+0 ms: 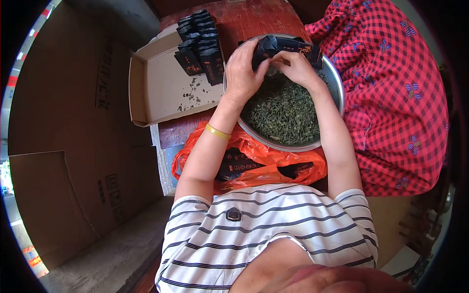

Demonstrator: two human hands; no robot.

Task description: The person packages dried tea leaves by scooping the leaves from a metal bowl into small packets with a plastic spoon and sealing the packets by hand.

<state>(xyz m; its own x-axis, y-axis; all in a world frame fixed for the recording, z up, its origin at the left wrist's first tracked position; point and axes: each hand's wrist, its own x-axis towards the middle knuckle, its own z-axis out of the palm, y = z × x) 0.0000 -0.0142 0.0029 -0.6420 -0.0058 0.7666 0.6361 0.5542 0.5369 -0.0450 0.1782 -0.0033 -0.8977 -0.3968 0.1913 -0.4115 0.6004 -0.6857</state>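
A round metal bowl [341, 97] holds a heap of dark green dried leaves [286, 112] that look like tea. Over its far side, my left hand [243, 68] is closed around the left end of a black packet [266, 46] with orange print. My right hand [295, 68] has its thumb and fingers pinched together near the packet's lower edge, close to my left thumb. Another black packet with orange lettering [312, 50] seems to lie behind my right hand at the far rim; where the two meet is hard to make out. The packet's opening is hidden.
Left of the bowl, a shallow cardboard tray [159, 83] holds rows of black packets [200, 41] and scattered leaf bits. An orange plastic bag [195, 141] with black packets [239, 163] lies before me. Red checked cloth [391, 107] is at right, a large cardboard box [73, 117] at left.
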